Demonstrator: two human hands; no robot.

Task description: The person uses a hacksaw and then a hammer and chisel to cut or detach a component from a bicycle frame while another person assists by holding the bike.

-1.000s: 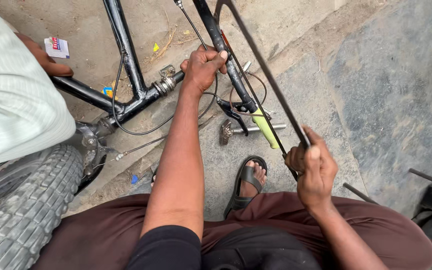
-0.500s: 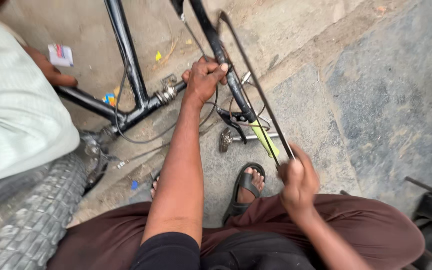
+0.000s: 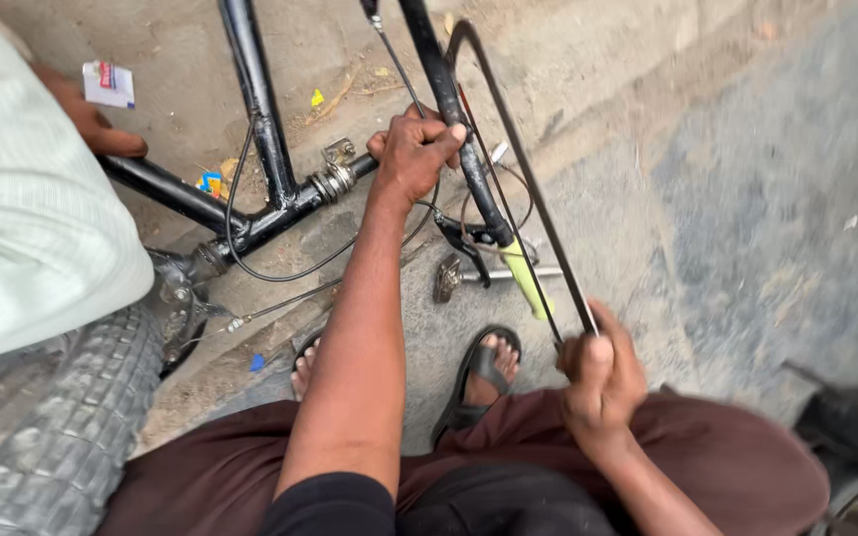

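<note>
- There is one view only, from a camera worn on the person's head, so no second view shares any part of the scene.
- It looks steeply down past the person's own lap and arms to the ground (image 3: 707, 199).
- It sits close: the left hand (image 3: 414, 154) on the bicycle frame (image 3: 260, 129) and the right hand (image 3: 600, 382) on the hacksaw (image 3: 528, 189) fill the middle.
- The right side looks blurred, probably from motion.
- Another person's sleeve (image 3: 22, 199) crowds the left edge.
</note>
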